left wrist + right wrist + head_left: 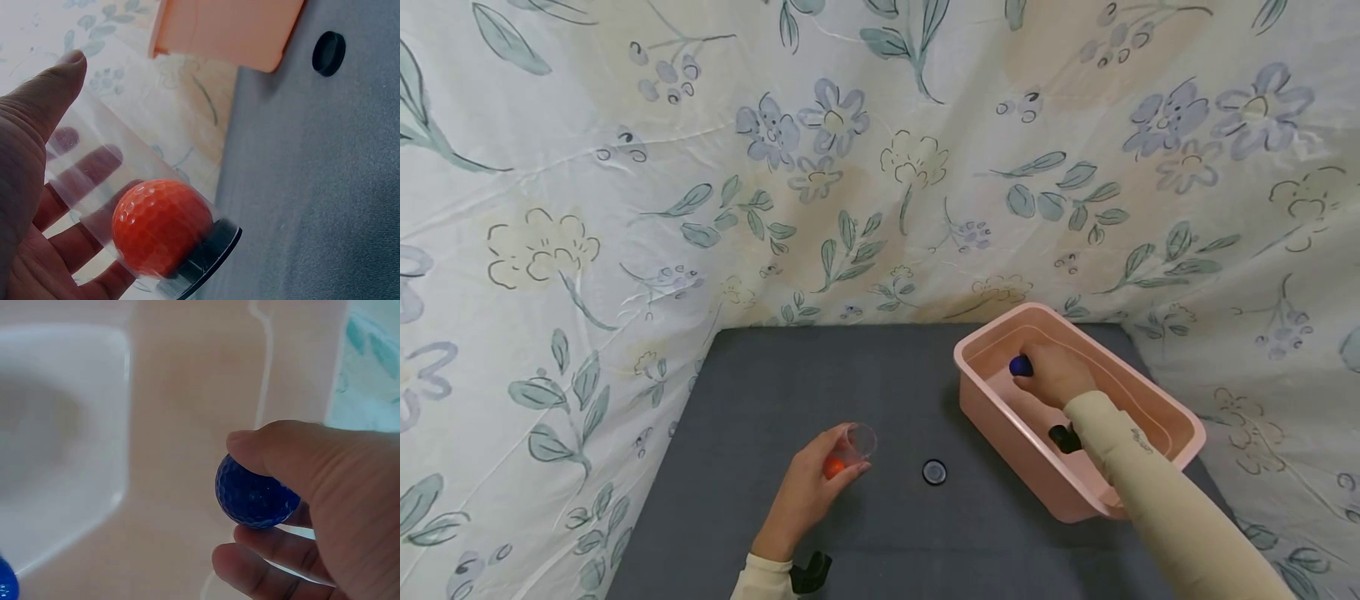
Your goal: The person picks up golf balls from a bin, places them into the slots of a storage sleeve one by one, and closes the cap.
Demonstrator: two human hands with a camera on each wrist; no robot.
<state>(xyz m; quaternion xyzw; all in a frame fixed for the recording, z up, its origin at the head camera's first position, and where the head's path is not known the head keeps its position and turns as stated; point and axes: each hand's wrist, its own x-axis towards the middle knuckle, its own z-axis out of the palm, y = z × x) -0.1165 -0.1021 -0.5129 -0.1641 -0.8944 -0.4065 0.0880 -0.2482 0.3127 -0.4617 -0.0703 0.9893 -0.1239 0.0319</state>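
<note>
My left hand (805,487) grips a clear plastic tube (861,440) over the table, its rim tilted toward the upper right. An orange golf ball (161,228) sits inside, against the tube's black end cap (209,262). Inside the pink basin (1007,454), my right hand (1058,377) pinches a blue golf ball (255,494) between thumb and fingers. Part of a second blue ball (6,584) shows at the left edge of the right wrist view. A loose round black cap (935,472) lies on the table between tube and basin.
The basin stands at the right of the dark grey table (820,375), set at a slant. Flowered cloth (850,208) hangs behind the table and along both sides. A black wrist camera (1063,438) on the right forearm is over the basin.
</note>
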